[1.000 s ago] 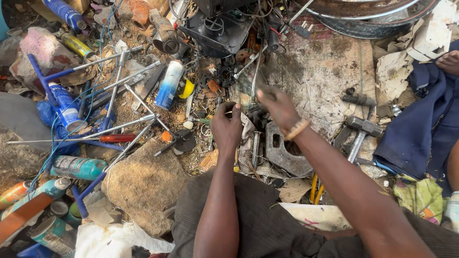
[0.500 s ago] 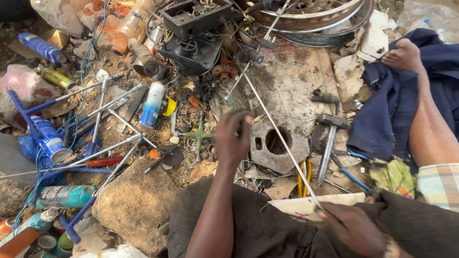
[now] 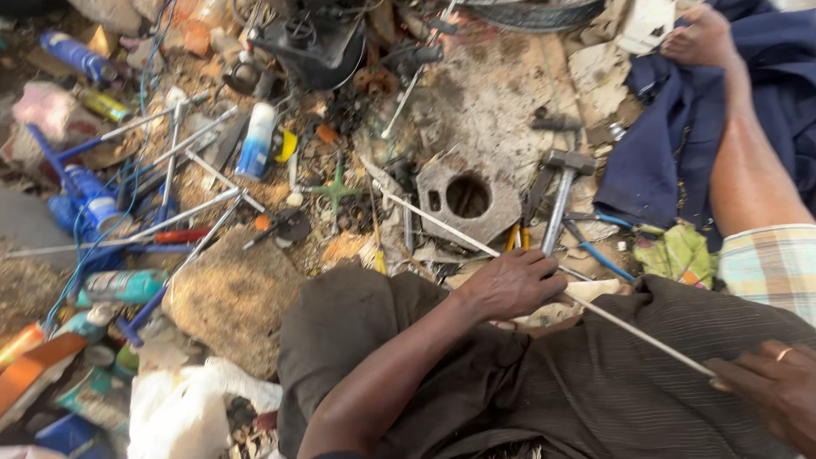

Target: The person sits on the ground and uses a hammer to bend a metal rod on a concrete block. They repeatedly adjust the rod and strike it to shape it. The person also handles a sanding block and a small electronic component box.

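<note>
We see a long thin metal rod (image 3: 544, 285) running on a slant from the scrap pile down across the lap. Its far tip lies near a flat grey metal plate with a round hole (image 3: 467, 197); its near end meets the right hand (image 3: 773, 391) at the lower right corner. That hand is partly cut off by the frame edge, its fingers curled at the rod's end, though we cannot tell how firmly they grip. The left hand (image 3: 510, 285) rests over the rod's middle, fingers bent loosely down on it; the rod passes out of sight beneath them.

Just beyond the plate a hammer (image 3: 561, 191) lies with its head away from us, and yellow-handled pliers (image 3: 517, 238) are half buried beside it. Another person's leg (image 3: 748, 170) crosses a dark blue cloth (image 3: 654, 153) at the right. To the left, spray cans (image 3: 255, 140) and more rods crowd the ground, leaving little bare room except a flat stone (image 3: 229, 293).
</note>
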